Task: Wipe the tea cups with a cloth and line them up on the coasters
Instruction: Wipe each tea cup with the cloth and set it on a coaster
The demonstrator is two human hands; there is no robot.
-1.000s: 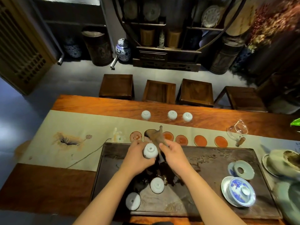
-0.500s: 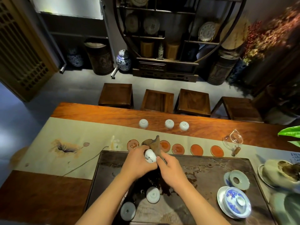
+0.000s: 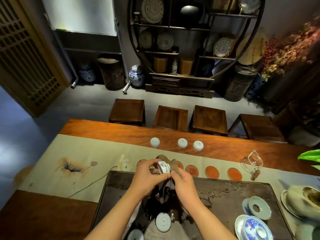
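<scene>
My left hand [image 3: 146,176] grips a small white tea cup [image 3: 163,168] with a dark painted sprig, tipped on its side above the far edge of the dark tea tray [image 3: 233,191]. My right hand [image 3: 183,186] pinches a brown cloth [image 3: 171,164] against the cup; part of the cloth hangs down between my hands. A row of orange round coasters [image 3: 212,171] lies on the beige runner just beyond the tray, some hidden by my hands. Two upturned cups [image 3: 163,222] stand on the tray near me. Three more upturned cups [image 3: 182,142] stand on the wooden table beyond the runner.
A glass pitcher [image 3: 252,161] stands right of the coasters. Blue-and-white lidded bowls and saucers [image 3: 254,226] sit at the tray's right end, with a pale vessel [image 3: 301,200] beyond. Several wooden stools [image 3: 170,117] line the table's far side. A green leaf [image 3: 310,156] pokes in at right.
The cup has turned from base-up to lying on its side in my left hand, and both hands have moved slightly away from me toward the coasters. The camera has tilted upward.
</scene>
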